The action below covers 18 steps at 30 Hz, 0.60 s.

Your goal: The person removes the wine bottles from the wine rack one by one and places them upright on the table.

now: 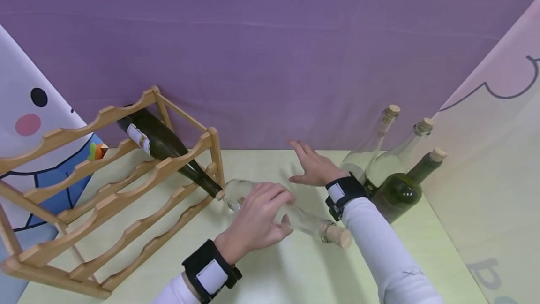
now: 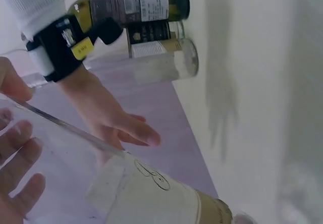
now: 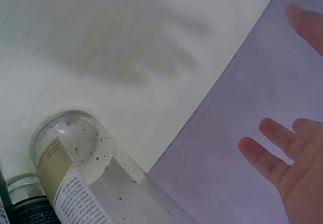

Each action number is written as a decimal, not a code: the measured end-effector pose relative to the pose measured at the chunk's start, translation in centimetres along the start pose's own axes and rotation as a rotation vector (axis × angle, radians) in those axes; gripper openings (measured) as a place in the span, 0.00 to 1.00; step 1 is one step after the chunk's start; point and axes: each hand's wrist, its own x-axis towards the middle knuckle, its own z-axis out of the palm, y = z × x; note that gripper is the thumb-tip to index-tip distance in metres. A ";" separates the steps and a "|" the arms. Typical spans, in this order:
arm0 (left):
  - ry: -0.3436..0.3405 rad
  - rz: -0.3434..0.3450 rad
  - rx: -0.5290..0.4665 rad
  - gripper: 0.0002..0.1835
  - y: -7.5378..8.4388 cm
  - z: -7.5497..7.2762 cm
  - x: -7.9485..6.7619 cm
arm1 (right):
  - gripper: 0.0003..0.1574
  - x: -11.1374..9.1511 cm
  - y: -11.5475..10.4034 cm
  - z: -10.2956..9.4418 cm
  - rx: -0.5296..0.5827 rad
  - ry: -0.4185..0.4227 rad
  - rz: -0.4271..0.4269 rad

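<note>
My left hand (image 1: 263,217) grips a clear glass bottle (image 1: 301,219) round its body, its cork end tilted down to the right. In the left wrist view the fingers (image 2: 25,193) curl about the glass of this bottle (image 2: 156,188), which bears a pale label. My right hand (image 1: 314,165) hovers with spread fingers and holds nothing, between that bottle and the standing ones. Beside the right wrist stand two clear corked bottles (image 1: 363,154) and a green corked bottle (image 1: 401,193). A dark bottle (image 1: 164,140) lies in the wooden rack (image 1: 126,196), neck toward the held bottle.
The pale table (image 1: 295,266) runs under everything, up to a purple backdrop (image 1: 270,60). The rack takes up the left side, with several scalloped rails. Printed panels stand on the left (image 1: 38,121) and right (image 1: 498,154).
</note>
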 end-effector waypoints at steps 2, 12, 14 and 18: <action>0.021 -0.013 -0.018 0.15 -0.5 0.4 0.3 | 0.64 -0.1 0.0 0.0 0.008 -0.007 0.003; 0.010 -0.030 -0.056 0.16 -3.1 1.6 0.9 | 0.66 -0.5 -0.3 0.2 -0.010 -0.009 -0.030; 0.006 -0.027 -0.063 0.17 -3.6 1.9 1.2 | 0.65 -0.6 -0.3 0.3 -0.009 -0.009 -0.040; 0.007 -0.032 -0.088 0.18 -4.4 2.5 1.6 | 0.65 -1.2 -0.3 0.3 0.037 -0.010 -0.049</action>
